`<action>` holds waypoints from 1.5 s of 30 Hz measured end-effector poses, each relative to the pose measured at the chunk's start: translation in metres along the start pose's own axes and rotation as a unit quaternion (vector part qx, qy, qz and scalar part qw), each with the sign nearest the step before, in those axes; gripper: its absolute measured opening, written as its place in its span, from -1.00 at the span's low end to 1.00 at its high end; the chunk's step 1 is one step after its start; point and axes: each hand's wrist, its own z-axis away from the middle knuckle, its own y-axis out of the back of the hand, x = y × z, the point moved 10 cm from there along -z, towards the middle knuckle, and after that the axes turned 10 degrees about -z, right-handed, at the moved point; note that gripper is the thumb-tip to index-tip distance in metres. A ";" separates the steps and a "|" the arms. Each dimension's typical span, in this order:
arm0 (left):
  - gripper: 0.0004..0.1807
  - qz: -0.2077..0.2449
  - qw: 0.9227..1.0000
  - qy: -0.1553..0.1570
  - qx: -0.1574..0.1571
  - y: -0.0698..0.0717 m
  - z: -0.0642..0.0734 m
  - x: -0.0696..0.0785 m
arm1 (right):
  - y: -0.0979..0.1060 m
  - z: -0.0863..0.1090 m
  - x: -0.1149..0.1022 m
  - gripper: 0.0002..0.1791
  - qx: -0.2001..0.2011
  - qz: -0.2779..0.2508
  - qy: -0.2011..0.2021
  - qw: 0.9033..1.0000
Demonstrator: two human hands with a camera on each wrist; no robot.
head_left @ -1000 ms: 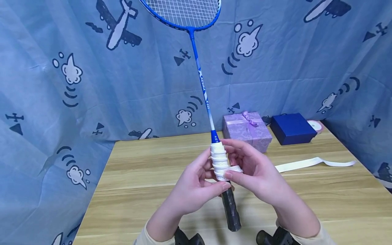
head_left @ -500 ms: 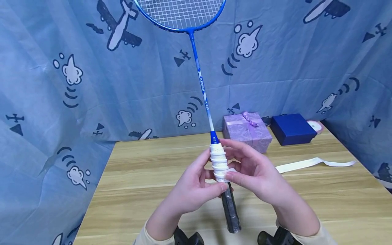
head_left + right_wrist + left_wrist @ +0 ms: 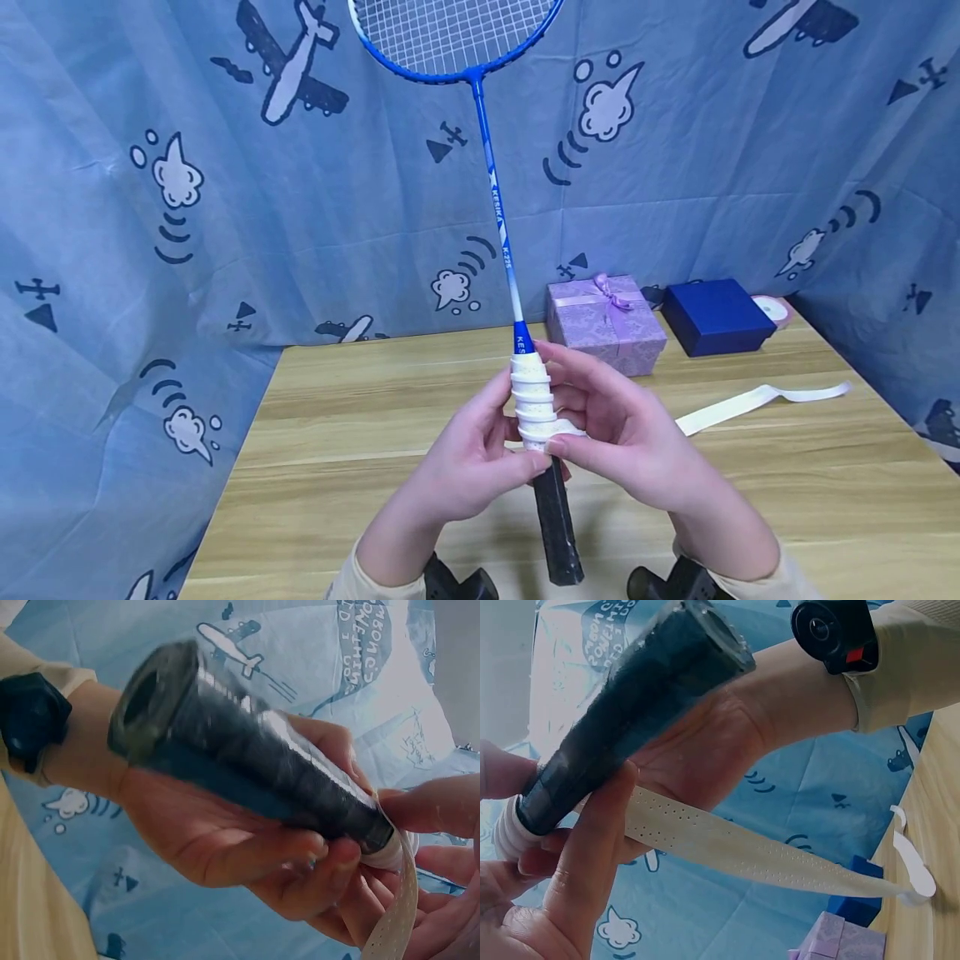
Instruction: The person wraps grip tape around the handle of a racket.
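A blue badminton racket (image 3: 495, 200) stands upright over the wooden table (image 3: 337, 433), with its black handle (image 3: 555, 533) pointing down. White perforated grip tape (image 3: 531, 400) coils round the top of the handle. My left hand (image 3: 480, 458) grips the handle just under the coils, thumb across the front. My right hand (image 3: 622, 425) pinches the tape where it leaves the handle. The loose tape tail (image 3: 757, 398) trails right across the table. The left wrist view shows the handle (image 3: 630, 712) and the taut tape strip (image 3: 742, 851). The right wrist view shows the handle (image 3: 247, 765) in my left hand (image 3: 210, 840).
A purple gift box (image 3: 604, 321) with a bow stands behind my hands. A navy box (image 3: 716, 315) and a ribbon roll (image 3: 776, 308) sit to its right. Blue patterned curtain (image 3: 225, 208) hangs behind and beside the table.
The racket has tipped a little, its head going right and its butt left. The tape tail on the table has drawn in leftward. Both hands keep their hold.
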 end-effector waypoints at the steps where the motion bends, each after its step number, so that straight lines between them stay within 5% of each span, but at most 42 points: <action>1: -0.19 0.001 1.000 0.001 0.001 0.000 0.000 0.000 | 0.000 0.000 0.000 -0.16 0.002 -0.004 0.000 1.000; 7: -0.15 -0.094 0.993 0.057 0.042 0.006 0.003 -0.005 | 0.004 0.000 0.004 -0.11 0.036 0.014 -0.035 0.999; 12: -0.11 -0.229 0.957 0.122 0.127 0.017 0.008 -0.007 | 0.011 -0.001 0.009 -0.11 0.083 0.072 -0.058 0.992; 15: -0.10 -0.259 0.946 0.127 0.146 0.018 0.009 -0.005 | 0.014 -0.001 0.011 -0.11 0.098 0.091 -0.062 0.989; 26: -0.10 -0.162 0.970 0.138 0.120 0.016 0.009 -0.011 | 0.016 0.001 0.011 -0.23 0.091 0.063 -0.067 0.992; 32: -0.07 -0.112 0.981 0.125 0.097 0.013 0.007 -0.010 | 0.015 0.000 0.003 -0.25 0.078 0.045 -0.021 0.996; 36: -0.05 -0.082 0.988 0.102 0.076 0.010 0.005 -0.009 | 0.014 -0.001 0.000 -0.24 0.074 0.042 -0.003 0.996; 45: -0.09 -0.015 0.999 0.022 0.033 0.004 0.003 -0.001 | 0.008 0.001 0.009 -0.21 0.061 0.008 -0.038 0.997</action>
